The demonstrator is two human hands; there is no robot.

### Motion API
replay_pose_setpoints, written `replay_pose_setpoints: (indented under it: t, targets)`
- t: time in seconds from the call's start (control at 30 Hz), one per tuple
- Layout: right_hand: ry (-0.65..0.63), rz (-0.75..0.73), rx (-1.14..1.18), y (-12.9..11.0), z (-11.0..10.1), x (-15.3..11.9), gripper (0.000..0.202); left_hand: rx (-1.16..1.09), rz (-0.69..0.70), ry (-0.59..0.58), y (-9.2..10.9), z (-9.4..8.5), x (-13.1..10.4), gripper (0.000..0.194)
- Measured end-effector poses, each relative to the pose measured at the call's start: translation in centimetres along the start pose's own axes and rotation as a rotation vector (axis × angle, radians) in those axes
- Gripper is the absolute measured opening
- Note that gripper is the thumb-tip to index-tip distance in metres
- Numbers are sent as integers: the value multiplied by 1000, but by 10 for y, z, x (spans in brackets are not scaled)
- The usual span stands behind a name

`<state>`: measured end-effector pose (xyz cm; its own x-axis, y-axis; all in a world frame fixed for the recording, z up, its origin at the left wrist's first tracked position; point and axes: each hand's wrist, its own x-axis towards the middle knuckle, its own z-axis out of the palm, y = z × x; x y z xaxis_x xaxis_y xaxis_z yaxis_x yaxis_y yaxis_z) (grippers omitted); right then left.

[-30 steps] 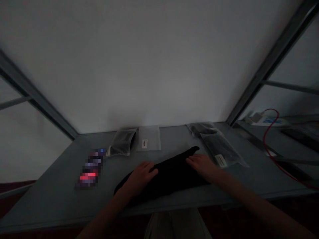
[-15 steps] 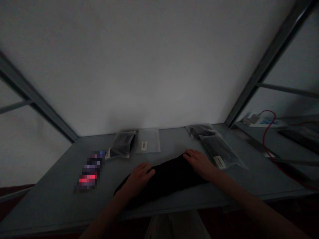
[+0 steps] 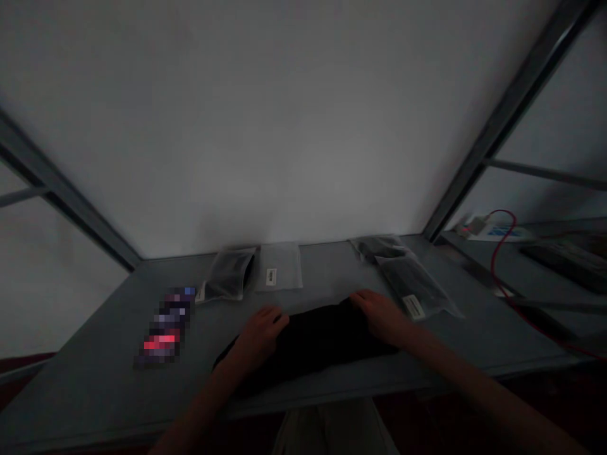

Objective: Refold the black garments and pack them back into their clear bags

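Black cloth (image 3: 322, 338), details indistinct, partly behind left hand (image 3: 260, 332)

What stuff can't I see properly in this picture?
In the head view:
Pixelated thing: blurred by big squares.
Label on the flat bag: print too small.
Black cloth: parts hidden under left hand and right hand.
Red cable: cut off by right edge.

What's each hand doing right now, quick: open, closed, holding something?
Left hand: on the black cloth, fingers bent; gripping or just resting, can't tell.
Right hand: on its far right corner, fingers bent; grip can't be told either.
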<state>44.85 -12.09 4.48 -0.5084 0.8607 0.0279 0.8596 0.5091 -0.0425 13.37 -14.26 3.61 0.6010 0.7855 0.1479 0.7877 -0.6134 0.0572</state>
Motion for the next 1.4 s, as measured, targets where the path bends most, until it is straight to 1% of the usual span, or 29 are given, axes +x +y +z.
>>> replay_pose_setpoints:
  t: [0.1,0.17,0.2,0.27,0.3,0.33,0.37,0.43,0.47,0.53,0.6,0.67,0.77,0.83,0.93,1.0,1.03,1.1,1.2,1.23,1.27,1.33,1.4]
  targets:
    - [-8,0,20,-8,-13,-11,53,-95,-75,-25,-1,-20,-8,33]
    - [36,1,-1,-19,-19,-23,54,-151,-90,-9,4,-33,-17,33]
    - [82,16,-12,-26,-21,-28,50,-165,-96,20,8,-38,-22,34]
    - [191,37,0,-43,-23,-37,30,-185,-119,115,24,-42,-30,31]
    - [222,37,32,-52,-22,-39,18,-201,-144,165,34,-41,-32,25]
    - [227,22,74,-60,-21,-40,12,-222,-178,203,45,-39,-34,20]
    - [221,8,111,-66,-18,-40,10,-235,-229,217,55,-35,-34,16]
    - [206,-3,136,-75,-9,-37,5,-207,-407,169,71,-24,-31,18]
    - [213,6,125,-76,-4,-35,12,-181,-515,127,76,-18,-29,23]
    - [246,45,95,-74,7,-33,28,-146,-685,52,78,-9,-24,32]
    - [266,72,106,-69,16,-32,36,-154,-769,23,75,-4,-18,36]
    - [273,101,147,-63,20,-32,44,-205,-795,29,70,-3,-14,37]
    - [244,149,224,-55,16,-28,57,-316,-799,35,67,-2,-9,35]
    - [170,173,264,-52,10,-23,62,-374,-802,46,68,-2,-6,36]
    - [36,179,312,-49,2,-15,60,-442,-773,77,66,-1,-3,38]
    - [-8,158,334,-49,-2,-11,55,-493,-724,94,63,-2,-2,31]
    - [-3,145,331,-49,-3,-10,52,-526,-693,103,62,-3,-1,25]
    - [45,115,294,-53,-5,-12,44,-611,-617,135,58,-4,-3,17]
    - [149,43,182,-60,-8,-23,28,-783,-472,230,56,-6,-12,19]
    - [184,14,139,-62,-8,-30,24,-841,-422,243,57,-7,-17,20]
    - [218,-9,91,-63,-7,-37,23,-891,-374,230,58,-7,-23,21]
    - [282,-43,0,-63,-4,-53,30,-941,-299,146,61,-9,-37,21]
    - [316,-44,-49,-59,1,-69,37,-913,-265,51,65,-11,-50,21]
